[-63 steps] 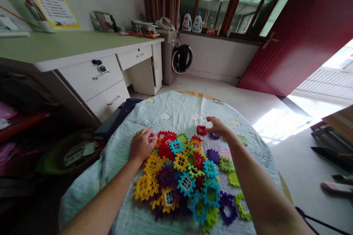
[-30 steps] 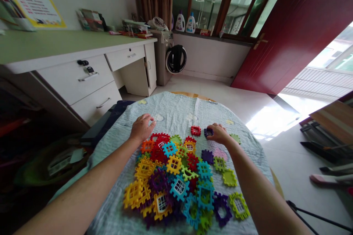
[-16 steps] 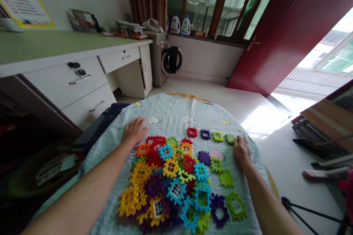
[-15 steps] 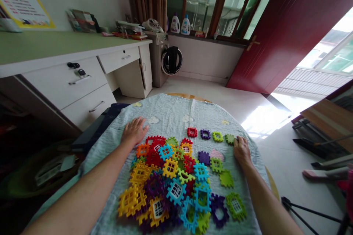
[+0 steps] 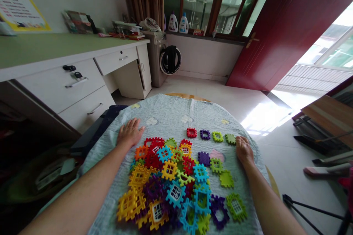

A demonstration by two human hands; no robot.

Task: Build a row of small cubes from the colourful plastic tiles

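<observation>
My left hand lies flat on the cloth with its fingers spread, holding nothing, just beyond the upper left of a mixed pile of plastic building pieces. Over at the right, my right hand rests on the cloth with fingers curled in; I see nothing in it. Close beside its fingertips is a green square piece, the right end of a row. Leftward in that row come a lime piece, a purple frame and a red frame.
A pale blue patterned cloth covers the round table. Right of the pile lie loose pieces, among them a purple square and a green window piece. Beyond stand a white desk, a washing machine and a red door.
My left hand has slid slightly left, away from the pile. My right hand has shifted a little to the right by the green square. The row looks unchanged.
</observation>
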